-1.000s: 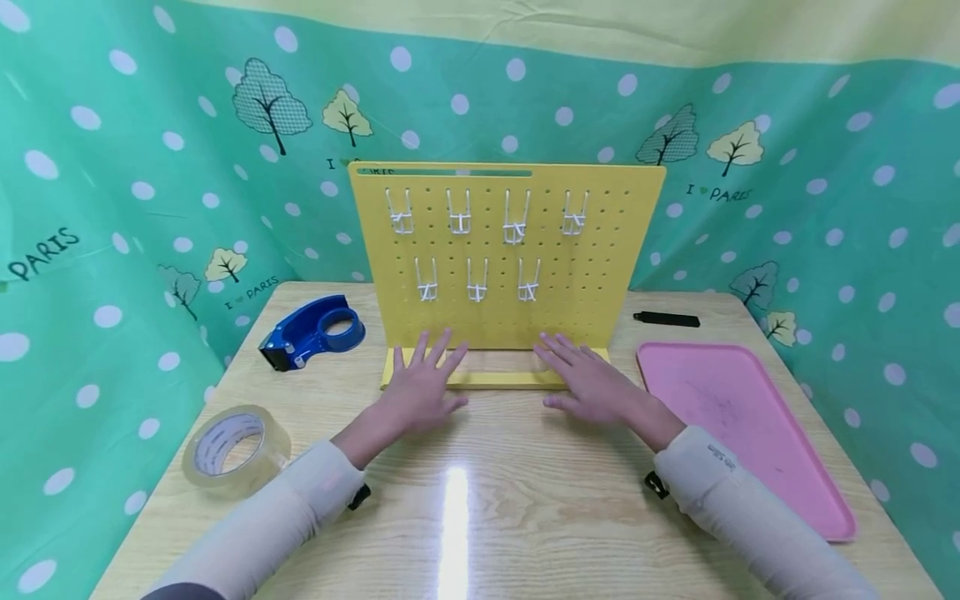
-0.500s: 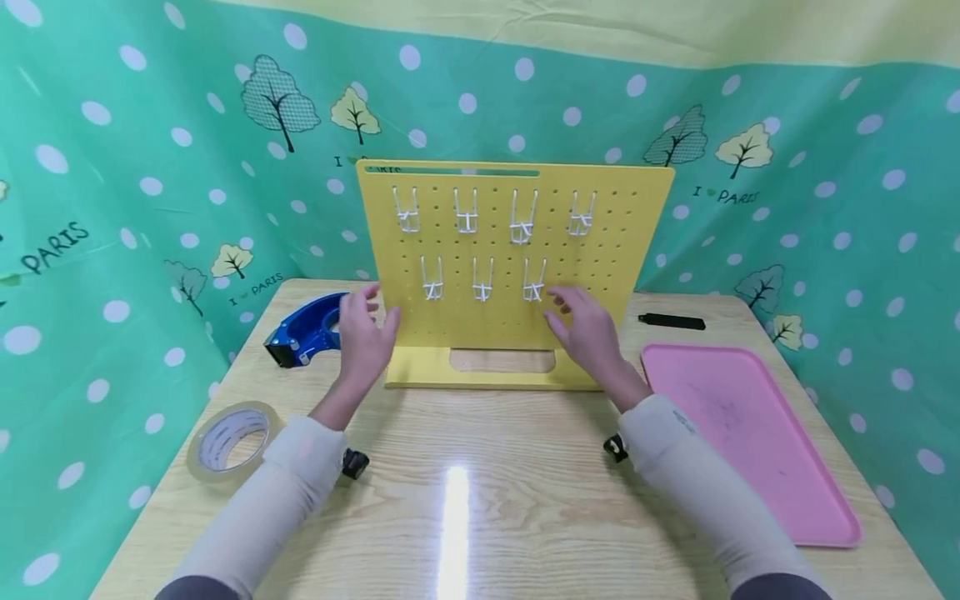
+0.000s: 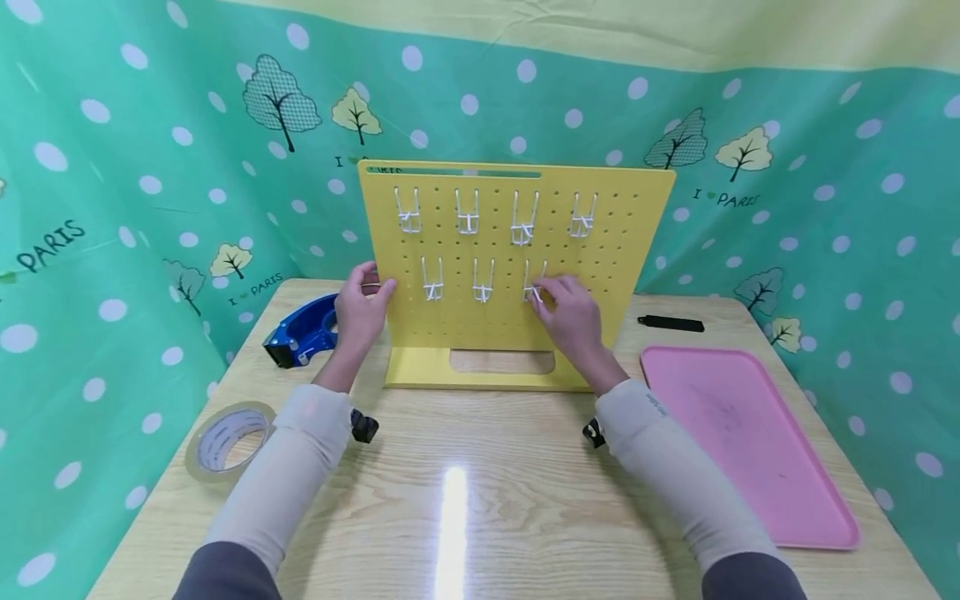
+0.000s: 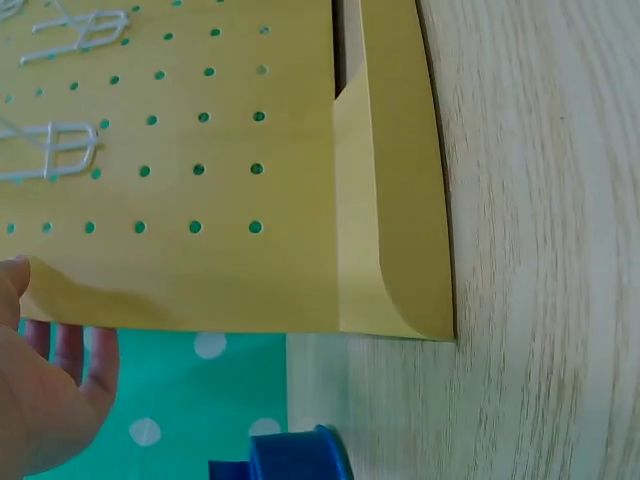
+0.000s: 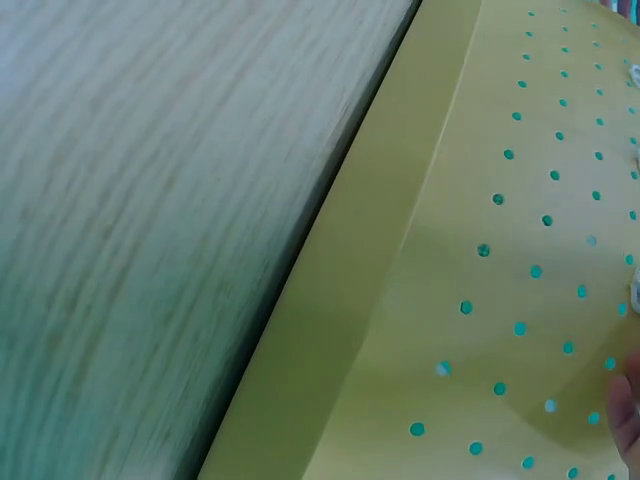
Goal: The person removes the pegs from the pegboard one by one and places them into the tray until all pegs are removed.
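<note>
A yellow pegboard stands upright on its flat base, with white wire hooks in two rows. My left hand grips its left edge, thumb at the front and fingers behind, as the left wrist view shows from close by. My right hand pinches the rightmost hook of the lower row with thumb and fingertips. Another lower hook hangs just to the left of it. In the right wrist view only a bit of a finger shows at the right edge.
A blue tape dispenser lies beside my left hand. Nearer on the left is a roll of clear tape. On the right lie a pink tray and a black box cutter-like bar. Patterned green cloth hangs behind the table.
Both hands have risen from over the pegboard's base. The left has moved out and taken hold of the left edge; the right has come up to the lower right hook and pinched it.
</note>
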{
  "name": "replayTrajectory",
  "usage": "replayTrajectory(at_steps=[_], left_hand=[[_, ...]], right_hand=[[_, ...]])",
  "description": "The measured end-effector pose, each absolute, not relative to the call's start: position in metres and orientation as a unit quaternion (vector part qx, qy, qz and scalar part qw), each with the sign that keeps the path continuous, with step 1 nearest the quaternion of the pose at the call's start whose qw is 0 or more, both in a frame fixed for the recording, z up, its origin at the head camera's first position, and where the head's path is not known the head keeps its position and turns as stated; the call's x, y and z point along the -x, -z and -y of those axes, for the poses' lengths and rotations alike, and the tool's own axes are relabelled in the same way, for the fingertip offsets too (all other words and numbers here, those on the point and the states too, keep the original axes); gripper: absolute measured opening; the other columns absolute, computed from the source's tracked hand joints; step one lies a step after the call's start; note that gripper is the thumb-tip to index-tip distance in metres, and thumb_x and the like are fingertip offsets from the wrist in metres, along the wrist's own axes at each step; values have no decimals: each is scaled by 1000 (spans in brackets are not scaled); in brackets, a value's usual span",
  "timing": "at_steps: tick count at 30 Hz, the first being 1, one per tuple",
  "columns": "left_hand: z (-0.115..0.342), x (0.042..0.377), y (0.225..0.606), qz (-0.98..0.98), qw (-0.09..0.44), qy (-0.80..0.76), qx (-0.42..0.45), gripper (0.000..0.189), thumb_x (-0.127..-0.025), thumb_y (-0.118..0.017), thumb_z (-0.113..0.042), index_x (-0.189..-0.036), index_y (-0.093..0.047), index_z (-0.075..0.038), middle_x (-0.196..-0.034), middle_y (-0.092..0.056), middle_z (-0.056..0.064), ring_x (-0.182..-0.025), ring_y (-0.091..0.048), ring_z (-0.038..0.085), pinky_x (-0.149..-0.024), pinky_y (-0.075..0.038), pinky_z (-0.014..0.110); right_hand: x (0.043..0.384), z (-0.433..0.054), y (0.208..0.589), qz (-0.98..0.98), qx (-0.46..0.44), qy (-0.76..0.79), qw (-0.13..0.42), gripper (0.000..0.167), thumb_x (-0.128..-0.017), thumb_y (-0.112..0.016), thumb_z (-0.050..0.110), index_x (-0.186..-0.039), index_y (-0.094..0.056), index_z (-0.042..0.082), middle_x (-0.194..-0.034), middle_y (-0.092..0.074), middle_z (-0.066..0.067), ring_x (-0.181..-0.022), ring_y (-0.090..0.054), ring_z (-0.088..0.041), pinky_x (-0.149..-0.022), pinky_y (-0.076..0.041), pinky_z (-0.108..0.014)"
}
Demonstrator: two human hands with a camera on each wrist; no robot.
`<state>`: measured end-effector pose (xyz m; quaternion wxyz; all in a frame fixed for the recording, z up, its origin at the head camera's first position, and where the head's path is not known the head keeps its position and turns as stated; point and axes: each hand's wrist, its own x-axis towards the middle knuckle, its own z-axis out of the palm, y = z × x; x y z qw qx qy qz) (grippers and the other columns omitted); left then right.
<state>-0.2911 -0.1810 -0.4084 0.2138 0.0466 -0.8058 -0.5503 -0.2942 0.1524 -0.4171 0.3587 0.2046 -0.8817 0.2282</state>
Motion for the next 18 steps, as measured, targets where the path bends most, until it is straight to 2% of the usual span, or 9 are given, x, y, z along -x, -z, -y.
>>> replayTrajectory(at_steps=[3,6,13,18], left_hand=[[183,294,411,808,220,544,-44,40,-96,-72,-19,-132,-62,-5,-116,-71,19,-104,-69,27,-79,-52,19],[186,297,412,812,221,539,-38,38,-95,-74,-19,-128,-64,-4,-113,-71,20,-100,-68,26,-75,-48,14],[188,299,410,825,193,531,-29,40,-96,-72,-25,-129,-63,-5,-115,-70,19,-104,-67,30,-81,-54,25],[191,299,410,825,191,531,-28,40,-96,-72,-26,-129,-63,-5,-115,-70,19,-102,-67,29,-75,-51,16]], right_hand=[[294,-150,418,878,-200,-228,371,18,-92,-76,22,-106,-75,12,-99,-73,-10,-85,-70,-27,-65,-59,-38],[295,-147,420,873,-188,-230,386,15,-91,-78,21,-103,-76,12,-96,-72,-10,-82,-70,-27,-62,-59,-38],[296,-147,417,869,-182,-226,402,12,-92,-76,20,-98,-78,10,-94,-71,-12,-79,-70,-29,-64,-60,-40],[298,-145,416,864,-191,-217,413,11,-91,-77,20,-97,-79,11,-92,-71,-10,-78,-70,-27,-62,-60,-39]])
